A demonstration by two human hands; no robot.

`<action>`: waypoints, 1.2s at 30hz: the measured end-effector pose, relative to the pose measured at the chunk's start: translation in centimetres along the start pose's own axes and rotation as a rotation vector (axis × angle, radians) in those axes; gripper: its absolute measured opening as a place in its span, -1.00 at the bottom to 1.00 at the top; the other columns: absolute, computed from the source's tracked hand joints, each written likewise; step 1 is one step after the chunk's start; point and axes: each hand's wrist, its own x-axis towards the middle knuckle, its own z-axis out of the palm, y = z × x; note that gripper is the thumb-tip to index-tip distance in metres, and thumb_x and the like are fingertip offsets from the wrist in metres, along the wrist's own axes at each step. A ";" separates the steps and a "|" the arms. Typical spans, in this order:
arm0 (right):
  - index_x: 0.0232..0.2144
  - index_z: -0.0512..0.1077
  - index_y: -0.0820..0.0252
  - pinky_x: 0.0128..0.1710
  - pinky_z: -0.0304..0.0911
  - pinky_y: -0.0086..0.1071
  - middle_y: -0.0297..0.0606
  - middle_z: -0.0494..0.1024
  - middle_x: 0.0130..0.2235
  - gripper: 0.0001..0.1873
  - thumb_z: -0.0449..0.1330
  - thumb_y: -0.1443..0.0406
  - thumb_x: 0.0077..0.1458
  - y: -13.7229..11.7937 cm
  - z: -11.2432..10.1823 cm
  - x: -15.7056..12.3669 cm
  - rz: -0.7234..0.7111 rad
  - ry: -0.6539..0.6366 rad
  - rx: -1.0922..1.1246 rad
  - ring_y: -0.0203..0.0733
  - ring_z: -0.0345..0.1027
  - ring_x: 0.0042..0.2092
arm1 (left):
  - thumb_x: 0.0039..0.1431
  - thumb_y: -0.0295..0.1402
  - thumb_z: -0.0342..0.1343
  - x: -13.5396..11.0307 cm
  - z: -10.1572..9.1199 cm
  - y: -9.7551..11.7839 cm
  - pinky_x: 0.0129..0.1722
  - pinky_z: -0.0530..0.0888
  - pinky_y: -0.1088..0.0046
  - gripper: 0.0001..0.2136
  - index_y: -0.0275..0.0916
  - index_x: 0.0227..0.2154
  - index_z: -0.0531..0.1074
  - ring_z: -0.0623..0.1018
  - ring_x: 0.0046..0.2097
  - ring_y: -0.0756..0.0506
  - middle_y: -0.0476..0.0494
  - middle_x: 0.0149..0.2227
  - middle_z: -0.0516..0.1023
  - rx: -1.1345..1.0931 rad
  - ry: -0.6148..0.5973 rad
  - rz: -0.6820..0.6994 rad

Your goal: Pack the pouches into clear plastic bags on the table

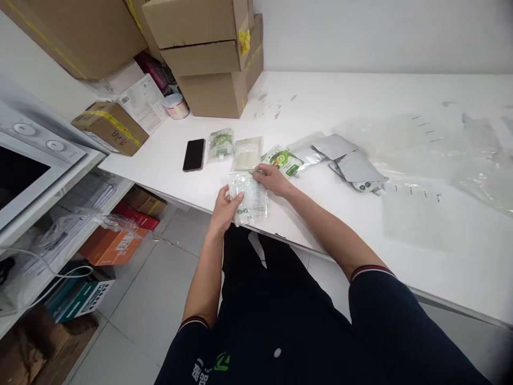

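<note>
**Currently: clear packet held at surface edge**

Step in hand, as judged: handling one clear packet [249,199] at the near edge of the white surface [441,267]. The left hand [224,209] grips its left side, thumb on top. The right hand [274,179] rests fingers on its upper right corner, pinching it lightly.

Any further move calls for a firm two-sided grip, since the film looks thin and slippery.

Count on the surface:
- Green printed pouches: two, [220,144] and [282,160].
- Pale flat packet [248,153]: one.
- Silver pouches [344,158]: about four, overlapping; exact number unclear.
- Black phone [194,154]: one.
- Stacked cardboard boxes [212,59]: at least three.
</note>
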 end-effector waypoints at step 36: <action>0.05 0.39 0.44 0.08 0.19 0.04 0.26 0.43 0.06 -0.57 -0.15 0.37 0.30 7.4 -25.4 -8.6 0.418 0.970 -0.803 0.13 0.34 0.10 | 0.18 -0.28 0.08 4.6 -1.0 -0.9 0.29 0.08 0.03 -0.67 -0.18 -0.01 0.50 0.21 0.31 -0.32 -0.28 0.11 0.45 0.987 0.391 0.619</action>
